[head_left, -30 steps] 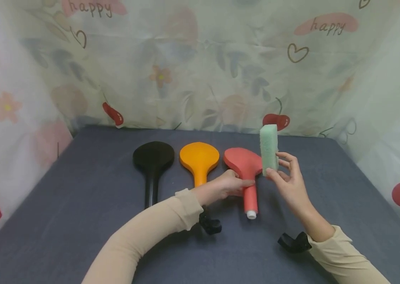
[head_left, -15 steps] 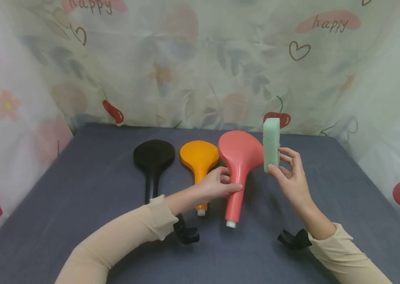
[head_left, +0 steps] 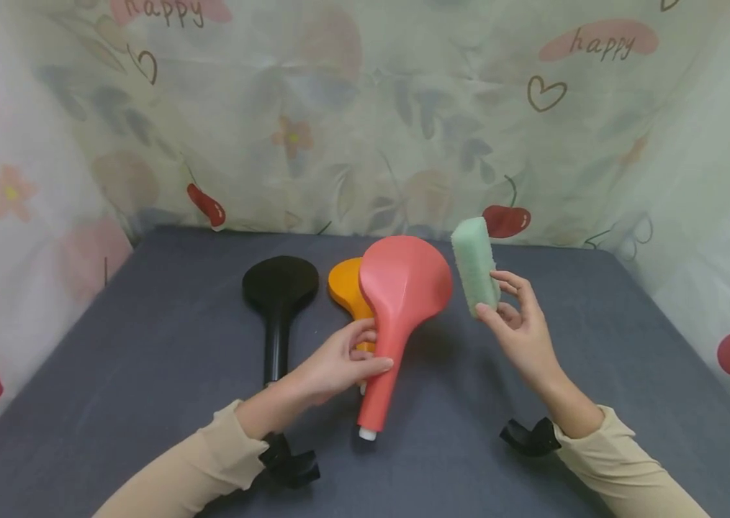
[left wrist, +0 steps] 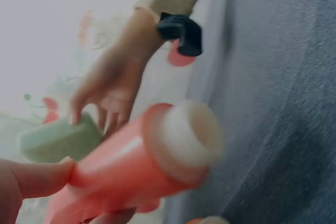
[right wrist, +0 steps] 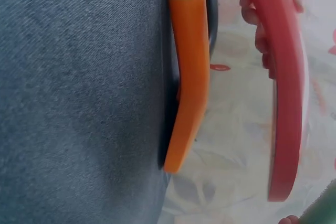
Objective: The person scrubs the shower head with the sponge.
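Head view: left hand (head_left: pixel 339 365) round slanted showerhead (head_left: pixel 407 277), handle (head_left: pixel 378 403) nearest; right hand (head_left: pixel 523 342) round sponge (head_left: pixel 473 262).

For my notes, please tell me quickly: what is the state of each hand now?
Left hand: holding the coral-pink shower head by its handle.
Right hand: holding the pale green sponge, pinched.
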Tool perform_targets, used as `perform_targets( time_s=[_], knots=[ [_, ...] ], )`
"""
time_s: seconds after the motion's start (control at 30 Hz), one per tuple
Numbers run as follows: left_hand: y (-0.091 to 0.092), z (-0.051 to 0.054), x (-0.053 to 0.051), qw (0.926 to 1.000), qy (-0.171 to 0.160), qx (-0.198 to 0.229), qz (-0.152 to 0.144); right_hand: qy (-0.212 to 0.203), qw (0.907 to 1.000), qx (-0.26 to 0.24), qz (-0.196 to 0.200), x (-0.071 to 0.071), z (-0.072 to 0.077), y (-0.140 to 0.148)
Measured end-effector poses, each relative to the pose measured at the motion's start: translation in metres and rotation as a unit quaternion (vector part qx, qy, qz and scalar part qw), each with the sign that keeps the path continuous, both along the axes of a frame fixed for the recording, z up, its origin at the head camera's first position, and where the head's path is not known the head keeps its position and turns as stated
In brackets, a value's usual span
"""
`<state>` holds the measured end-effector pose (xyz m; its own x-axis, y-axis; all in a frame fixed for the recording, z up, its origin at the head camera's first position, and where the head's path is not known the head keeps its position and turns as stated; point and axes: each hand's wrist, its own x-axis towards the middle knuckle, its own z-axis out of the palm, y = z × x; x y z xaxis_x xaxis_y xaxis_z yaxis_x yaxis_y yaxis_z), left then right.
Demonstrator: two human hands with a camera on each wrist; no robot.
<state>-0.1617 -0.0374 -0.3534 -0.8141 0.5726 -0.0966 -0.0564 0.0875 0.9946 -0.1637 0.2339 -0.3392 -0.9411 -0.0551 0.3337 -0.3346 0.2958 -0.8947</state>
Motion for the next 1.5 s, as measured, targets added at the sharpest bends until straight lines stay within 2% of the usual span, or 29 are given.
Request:
perform_targets(
  time_s=[0.17, 0.27, 0.33, 0.4, 0.53, 0.6, 0.7, 0.83, 0.93, 1.07, 1.13, 1.2, 1.27, 1.37, 1.43, 1.5],
  knots=[
    [-0.006, 0.003, 0.001, 0.9993, 0.037, -0.001, 0.010, 0.027, 0.9995, 0.018, -0.002, -0.002, 0.004, -0.009],
    [-0.007, 0.004, 0.001, 0.9989, 0.043, 0.001, 0.016, 0.065, 0.9967, 0.047, -0.014, -0.004, 0.005, -0.016],
    [-0.008, 0.004, 0.001, 0.9988, 0.044, 0.003, 0.021, 0.104, 0.9911, 0.079, -0.022, -0.004, 0.004, -0.023],
    [-0.007, 0.004, 0.002, 0.9986, 0.046, 0.008, 0.026, 0.160, 0.9792, 0.122, -0.025, -0.004, 0.001, -0.030],
    [-0.006, 0.003, 0.004, 0.9964, 0.074, 0.011, 0.039, 0.281, 0.9400, 0.193, -0.001, -0.001, -0.005, -0.044],
    [-0.005, 0.002, 0.005, 0.9945, 0.092, 0.011, 0.048, 0.321, 0.9243, 0.205, 0.022, 0.000, -0.008, -0.050],
    [-0.005, 0.002, 0.006, 0.9925, 0.104, 0.014, 0.062, 0.342, 0.9139, 0.212, 0.049, 0.001, -0.009, -0.055],
    [-0.006, 0.003, 0.005, 0.9913, 0.108, 0.021, 0.073, 0.368, 0.9021, 0.222, 0.036, -0.005, -0.005, -0.055],
    [-0.007, 0.005, 0.004, 0.9909, 0.107, 0.028, 0.077, 0.371, 0.9062, 0.203, -0.006, -0.014, 0.002, -0.052],
    [-0.007, 0.008, 0.003, 0.9913, 0.100, 0.034, 0.078, 0.335, 0.9275, 0.149, -0.071, -0.025, 0.013, -0.048],
    [-0.007, 0.009, 0.004, 0.9911, 0.102, 0.037, 0.077, 0.317, 0.9346, 0.130, -0.096, -0.029, 0.017, -0.047],
    [-0.007, 0.009, 0.004, 0.9906, 0.105, 0.040, 0.078, 0.303, 0.9390, 0.119, -0.110, -0.032, 0.019, -0.047],
    [-0.006, 0.009, 0.003, 0.9900, 0.107, 0.044, 0.081, 0.302, 0.9403, 0.117, -0.106, -0.032, 0.019, -0.048],
    [-0.005, 0.009, 0.004, 0.9887, 0.105, 0.047, 0.096, 0.324, 0.9343, 0.130, -0.070, -0.028, 0.014, -0.054],
    [-0.005, 0.009, 0.004, 0.9874, 0.108, 0.044, 0.107, 0.359, 0.9203, 0.151, -0.032, -0.024, 0.009, -0.059],
    [-0.005, 0.008, 0.005, 0.9862, 0.115, 0.039, 0.113, 0.397, 0.8998, 0.180, 0.000, -0.020, 0.005, -0.064]
  ],
)
